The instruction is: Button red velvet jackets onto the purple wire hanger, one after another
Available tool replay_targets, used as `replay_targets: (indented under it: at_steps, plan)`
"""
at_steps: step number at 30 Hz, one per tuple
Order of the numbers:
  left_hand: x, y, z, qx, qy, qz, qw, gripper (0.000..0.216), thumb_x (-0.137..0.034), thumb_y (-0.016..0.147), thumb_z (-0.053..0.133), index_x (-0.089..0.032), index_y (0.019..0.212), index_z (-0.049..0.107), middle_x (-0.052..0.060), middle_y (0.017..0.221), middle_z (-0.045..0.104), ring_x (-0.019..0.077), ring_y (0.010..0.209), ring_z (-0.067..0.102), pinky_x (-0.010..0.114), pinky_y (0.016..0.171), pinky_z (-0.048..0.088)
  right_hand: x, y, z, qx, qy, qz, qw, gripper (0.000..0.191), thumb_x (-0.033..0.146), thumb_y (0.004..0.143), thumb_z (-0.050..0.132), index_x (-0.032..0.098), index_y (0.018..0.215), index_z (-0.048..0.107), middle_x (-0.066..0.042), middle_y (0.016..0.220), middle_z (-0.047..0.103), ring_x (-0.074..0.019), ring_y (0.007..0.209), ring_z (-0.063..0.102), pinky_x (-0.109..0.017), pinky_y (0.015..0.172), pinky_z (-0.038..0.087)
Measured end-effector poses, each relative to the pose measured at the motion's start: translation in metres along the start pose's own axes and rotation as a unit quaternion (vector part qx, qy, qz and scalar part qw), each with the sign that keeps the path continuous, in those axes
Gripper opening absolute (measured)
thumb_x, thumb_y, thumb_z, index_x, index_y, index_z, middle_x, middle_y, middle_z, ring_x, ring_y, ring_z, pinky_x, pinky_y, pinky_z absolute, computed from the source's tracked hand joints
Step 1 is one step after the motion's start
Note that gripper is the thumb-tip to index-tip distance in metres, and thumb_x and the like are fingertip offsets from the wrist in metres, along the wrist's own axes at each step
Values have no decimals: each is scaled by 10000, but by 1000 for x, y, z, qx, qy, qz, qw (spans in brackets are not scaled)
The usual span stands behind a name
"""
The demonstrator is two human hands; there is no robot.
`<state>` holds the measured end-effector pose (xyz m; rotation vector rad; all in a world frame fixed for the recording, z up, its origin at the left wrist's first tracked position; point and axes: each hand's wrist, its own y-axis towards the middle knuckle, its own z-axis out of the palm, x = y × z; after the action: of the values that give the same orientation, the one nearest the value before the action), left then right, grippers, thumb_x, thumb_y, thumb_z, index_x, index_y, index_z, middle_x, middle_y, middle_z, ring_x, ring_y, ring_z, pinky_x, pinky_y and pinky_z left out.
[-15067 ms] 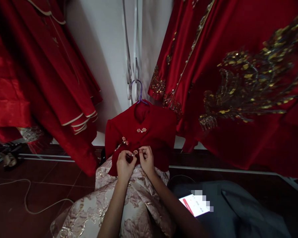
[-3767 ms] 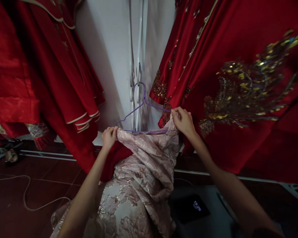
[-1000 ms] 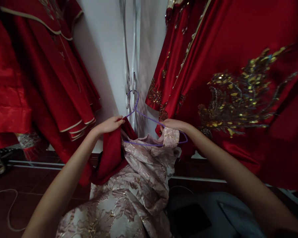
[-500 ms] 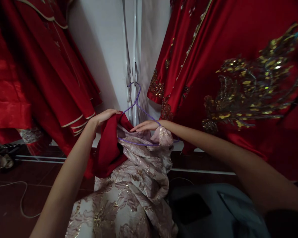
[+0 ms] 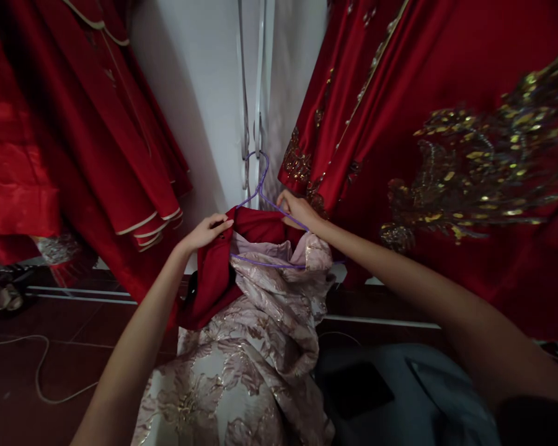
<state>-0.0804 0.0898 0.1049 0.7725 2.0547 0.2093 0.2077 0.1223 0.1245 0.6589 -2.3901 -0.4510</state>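
Observation:
A purple wire hanger (image 5: 261,179) hangs by its hook from a white metal strip. On it is a pale pink and gold floral brocade dress (image 5: 251,322), which spreads toward me. A red garment (image 5: 214,279) drapes over the hanger's left shoulder, and its cloth stretches behind the dress neckline toward the right. My left hand (image 5: 208,233) pinches the red cloth at the left shoulder. Behind the hanger's right arm, my right hand (image 5: 300,210) has its fingers curled on the upper right edge of that cloth; its fingertips are partly hidden.
Red gowns (image 5: 134,155) with cream trim hang at the left. A red gown (image 5: 465,68) with gold sequin embroidery hangs at the right. Low on the right, a grey-blue seat-like surface (image 5: 400,378) carries a dark flat rectangle (image 5: 358,389). A cable (image 5: 39,371) lies on the floor.
My right hand has moved up and right, drawing red cloth across behind the dress neckline; its fingers went from stretched to curled. My left hand shifted slightly right and lower on the cloth.

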Motion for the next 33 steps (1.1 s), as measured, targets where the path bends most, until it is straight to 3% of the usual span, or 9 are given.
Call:
replay_targets:
  at_steps: [2,4,10,14,21,25,28,31,33]
  plan:
    - [10,-2,13,-72,26,28,997,325,-441,827,473,-172,650,515,-14,687,487,113,691,468,230,708,388,-4,-2,-17,-32,-67,34,997,298,98,584,572,206,854,510,44,642,501,-125,595,473,-223,549,313]
    - [16,-3,22,-106,43,35,993,319,-442,833,462,-173,674,527,-10,698,493,116,696,475,235,711,386,-11,-10,-38,-59,-157,57,984,285,71,570,547,200,824,534,15,719,534,-130,638,490,-222,554,312]
    - [14,-2,34,-127,117,21,985,327,-454,851,427,-181,700,527,-7,724,531,128,733,500,246,744,371,-41,-63,-96,-65,-300,70,949,242,62,569,507,184,773,552,-40,797,555,-179,756,537,-256,624,370]
    - [6,-9,38,-144,189,6,971,304,-434,870,411,-193,729,532,-4,775,568,144,808,517,270,790,330,-32,-103,-107,-55,-290,66,953,186,111,605,543,183,775,519,-49,782,563,-174,683,547,-269,613,382]
    - [2,-13,43,-157,226,-7,961,312,-432,884,388,-197,716,507,-2,769,558,154,850,516,272,774,313,11,-130,-54,-54,-93,86,991,262,422,729,573,216,888,538,-20,746,646,-180,626,593,-258,563,411]
    - [1,-13,50,-163,235,-18,958,301,-440,880,387,-205,745,519,7,802,555,165,869,509,285,788,315,25,-115,-9,-92,-122,113,982,266,425,830,455,204,947,544,-20,619,621,-183,542,579,-252,534,355]
    - [0,-15,55,-181,257,-40,949,267,-471,838,451,-219,793,531,15,832,551,190,884,500,316,813,310,45,-102,32,-121,-161,142,969,290,400,882,360,207,987,549,-48,658,639,-199,580,593,-252,524,304]
    - [2,-16,52,-185,270,-45,944,245,-461,767,549,-225,826,526,16,847,540,207,891,491,341,840,316,68,-100,68,-92,-165,137,972,292,389,894,328,220,968,554,-43,646,633,-193,576,582,-251,519,265]
    - [5,-17,46,-172,267,-40,947,212,-404,740,581,-223,832,520,19,879,535,210,907,485,350,859,328,77,-102,78,-70,-151,119,979,261,374,880,354,229,982,545,-26,632,619,-179,562,564,-245,523,258]
